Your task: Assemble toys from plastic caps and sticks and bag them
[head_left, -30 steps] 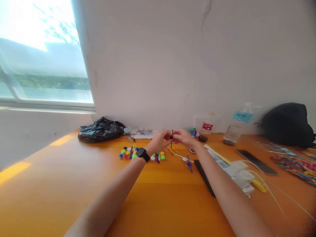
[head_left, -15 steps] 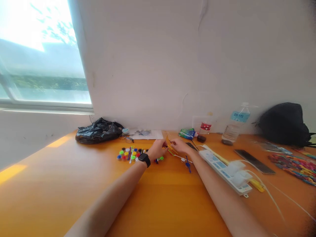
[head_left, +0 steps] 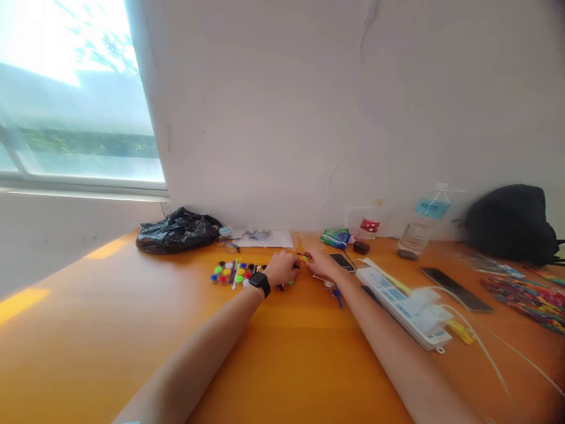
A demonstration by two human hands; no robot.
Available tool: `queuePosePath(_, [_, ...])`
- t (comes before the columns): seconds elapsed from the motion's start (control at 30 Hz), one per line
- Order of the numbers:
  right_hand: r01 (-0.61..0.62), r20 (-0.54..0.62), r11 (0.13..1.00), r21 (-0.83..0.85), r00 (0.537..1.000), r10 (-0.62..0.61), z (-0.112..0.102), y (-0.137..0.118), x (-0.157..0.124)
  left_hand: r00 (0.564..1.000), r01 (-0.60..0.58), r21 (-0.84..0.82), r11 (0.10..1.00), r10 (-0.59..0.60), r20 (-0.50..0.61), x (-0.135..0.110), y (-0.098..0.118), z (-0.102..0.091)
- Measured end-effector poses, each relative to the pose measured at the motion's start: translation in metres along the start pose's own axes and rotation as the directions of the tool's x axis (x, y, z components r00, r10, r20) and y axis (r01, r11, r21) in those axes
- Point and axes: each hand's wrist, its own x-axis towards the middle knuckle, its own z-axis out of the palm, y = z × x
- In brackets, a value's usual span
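Both of my hands rest low on the orange table [head_left: 132,330], close together near its far side. My left hand [head_left: 282,268], with a black watch [head_left: 259,283] on the wrist, has its fingers curled and pinched on a small thin stick piece. My right hand [head_left: 321,265] meets it fingertip to fingertip, also pinched on the small piece between them. A cluster of small coloured caps and sticks [head_left: 232,273] lies just left of my left hand. More thin sticks and a blue piece [head_left: 338,292] lie under my right wrist.
A black plastic bag [head_left: 176,231] and glasses sit at the back left. A white power strip [head_left: 404,306] with plugs, a phone [head_left: 456,289], a water bottle [head_left: 422,227], a black backpack [head_left: 512,222] and coloured sticks [head_left: 525,294] are to the right.
My hands have come down from above the table to its surface, still joined at the fingertips. The dark stick held upright before is no longer raised.
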Motion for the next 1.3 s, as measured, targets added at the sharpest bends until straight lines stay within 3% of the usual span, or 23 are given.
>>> queuePosePath(0.1, [0.053,-0.043,0.999,-0.005,0.998,-0.053,0.001,0.003,0.002,0.999,0.004,0.028,1.000,-0.005,0.038,-0.002,0.002,-0.002])
queuePosePath(0.2, [0.073,-0.007,0.997,0.004,0.997,-0.073,0.004,0.007,0.004,0.998,0.005,0.040,0.999,-0.007,0.056,-0.002,0.003,-0.006])
queuePosePath(0.47, [-0.029,0.011,1.000,-0.005,1.000,0.029,0.003,0.013,0.005,0.998,0.012,0.014,1.000,-0.013,0.054,-0.002,0.001,-0.010])
queuePosePath(0.57, [-0.042,0.037,0.999,-0.015,0.998,0.042,-0.009,0.006,0.006,0.999,0.026,-0.003,1.000,-0.026,0.035,-0.002,-0.001,-0.009])
queuePosePath(0.67, [-0.042,0.112,0.999,-0.030,0.993,0.045,-0.033,0.000,0.006,0.999,0.037,-0.036,0.999,-0.036,0.034,-0.002,-0.005,-0.005])
queuePosePath(0.77, [-0.040,0.295,0.998,-0.045,0.954,0.051,-0.062,-0.002,-0.001,0.999,0.039,-0.081,0.996,-0.036,0.039,-0.001,-0.007,-0.003])
queuePosePath(0.87, [-0.071,0.489,0.995,-0.070,0.867,0.096,-0.079,-0.001,-0.012,0.999,0.034,-0.118,0.992,-0.031,0.034,-0.001,-0.009,-0.002])
queuePosePath(0.97, [-0.104,0.554,0.991,-0.082,0.822,0.132,-0.082,-0.001,-0.018,1.000,0.017,-0.141,0.990,-0.015,0.015,-0.001,-0.010,-0.003])
queuePosePath(1.13, [-0.115,0.481,0.993,0.023,0.872,0.090,-0.083,-0.008,-0.016,0.998,-0.016,-0.177,0.984,0.004,-0.069,0.002,-0.015,-0.018])
queuePosePath(1.3, [-0.055,0.271,0.951,0.303,0.962,-0.031,-0.092,-0.027,-0.016,0.992,-0.055,-0.261,0.964,0.023,-0.123,0.007,-0.008,-0.038])
